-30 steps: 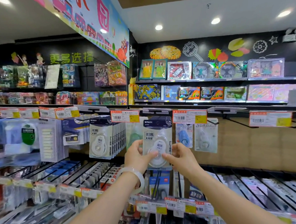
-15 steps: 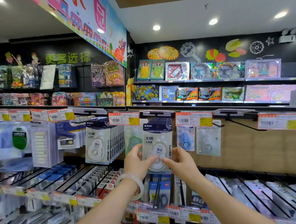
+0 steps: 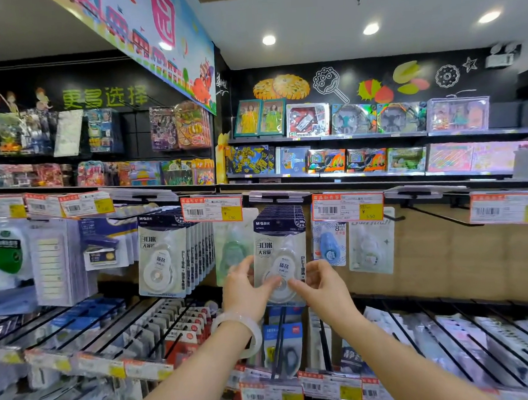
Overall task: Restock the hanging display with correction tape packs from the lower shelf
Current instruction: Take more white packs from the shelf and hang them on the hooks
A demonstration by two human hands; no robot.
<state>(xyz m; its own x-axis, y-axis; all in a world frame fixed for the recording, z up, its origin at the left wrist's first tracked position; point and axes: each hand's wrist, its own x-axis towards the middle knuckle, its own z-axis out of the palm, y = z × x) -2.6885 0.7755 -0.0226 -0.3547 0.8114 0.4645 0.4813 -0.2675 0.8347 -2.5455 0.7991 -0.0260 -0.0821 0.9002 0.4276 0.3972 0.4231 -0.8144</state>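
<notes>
A stack of correction tape packs [image 3: 278, 242], white cards with dark blue tops, hangs on a hook in the middle of the hanging display. My left hand [image 3: 246, 288] pinches the front pack's lower left edge, thumb on the clear blister. My right hand [image 3: 320, 284] pinches its lower right edge, fingers curled behind. A second full row of the same packs [image 3: 173, 250] hangs on the hook to the left. The top of the middle stack is partly hidden under an empty label holder [image 3: 279, 196].
Price tags [image 3: 211, 209] [image 3: 347, 207] hang on the hook ends. A blue tape pack [image 3: 329, 245] and a pale one [image 3: 370, 243] hang to the right, then bare wooden backing [image 3: 474, 259]. Sloped wire racks [image 3: 159, 327] of stationery lie below. Toy boxes [image 3: 353, 118] fill the upper shelves.
The view has shifted slightly up and left. Both hands stay on the front pack, which sits a little higher and closer against the stack on its hook.
</notes>
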